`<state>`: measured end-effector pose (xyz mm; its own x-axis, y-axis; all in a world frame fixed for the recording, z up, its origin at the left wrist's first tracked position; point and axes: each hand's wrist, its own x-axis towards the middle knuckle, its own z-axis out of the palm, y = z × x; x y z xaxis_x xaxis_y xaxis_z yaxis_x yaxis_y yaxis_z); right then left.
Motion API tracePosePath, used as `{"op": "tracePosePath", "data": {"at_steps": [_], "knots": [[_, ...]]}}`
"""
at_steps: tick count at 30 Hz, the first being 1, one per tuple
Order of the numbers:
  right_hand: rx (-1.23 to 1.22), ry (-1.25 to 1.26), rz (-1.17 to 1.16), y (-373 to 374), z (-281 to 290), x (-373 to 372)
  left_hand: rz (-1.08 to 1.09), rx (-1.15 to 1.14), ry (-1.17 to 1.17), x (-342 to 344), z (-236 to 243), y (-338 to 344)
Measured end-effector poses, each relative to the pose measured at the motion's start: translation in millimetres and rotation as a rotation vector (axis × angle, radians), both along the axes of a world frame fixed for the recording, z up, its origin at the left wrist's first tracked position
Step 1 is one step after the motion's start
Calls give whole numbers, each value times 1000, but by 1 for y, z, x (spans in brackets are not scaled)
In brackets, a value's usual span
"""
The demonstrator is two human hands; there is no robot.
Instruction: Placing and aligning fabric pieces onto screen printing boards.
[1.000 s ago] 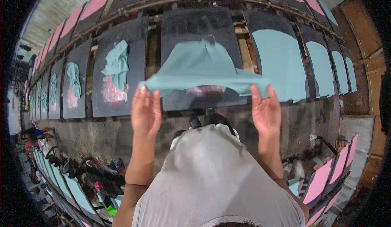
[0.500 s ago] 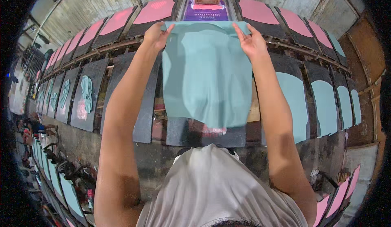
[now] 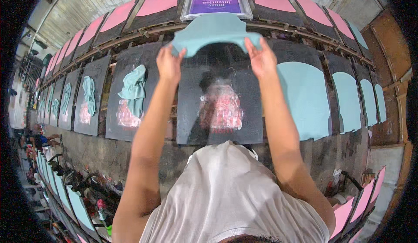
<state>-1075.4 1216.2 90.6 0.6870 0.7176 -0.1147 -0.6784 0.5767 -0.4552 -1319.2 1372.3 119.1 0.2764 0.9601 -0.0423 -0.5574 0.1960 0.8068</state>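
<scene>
1. The left hand (image 3: 169,63) is raised at arm's length, fingers closed on the left edge of a teal fabric piece (image 3: 214,30).
2. The right hand (image 3: 260,59) is up at the same height, and its fingers pinch the right edge of the same fabric.
3. The teal fabric piece hangs stretched between the two hands, arched upward in the middle, above the far end of a black printing board (image 3: 220,99).
4. That board lies straight ahead of the person and is bare of cloth; a smeared pink and white print residue (image 3: 220,109) shows on its middle.
5. Just beyond the fabric sits a screen frame with a purple panel (image 3: 216,1), lined up with the same board.
6. On the neighbouring board (image 3: 130,96) to the left, a crumpled teal cloth (image 3: 135,88) lies over a pink mark.
7. Further left, more boards carry similar bunched teal cloths (image 3: 89,95).
8. To the right, the boards are covered with flat, smoothly laid teal pieces (image 3: 305,99), rounded at the top.
9. A second row behind holds pink-covered boards (image 3: 162,1).
10. The person's grey shirt (image 3: 226,195) fills the lower middle of the view.
11. Pink and pale boards (image 3: 365,199) lean stacked at the lower right.
</scene>
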Motion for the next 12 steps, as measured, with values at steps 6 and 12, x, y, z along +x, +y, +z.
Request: {"op": "tracePosePath", "data": {"at_steps": [6,12], "knots": [[-153,336,-41,-58,-154,-63,11,-353,2,-46,-168,-61],[-482,364,-66,-102,-135,-112,-19,-472,-1,-69,-183,-100]]}}
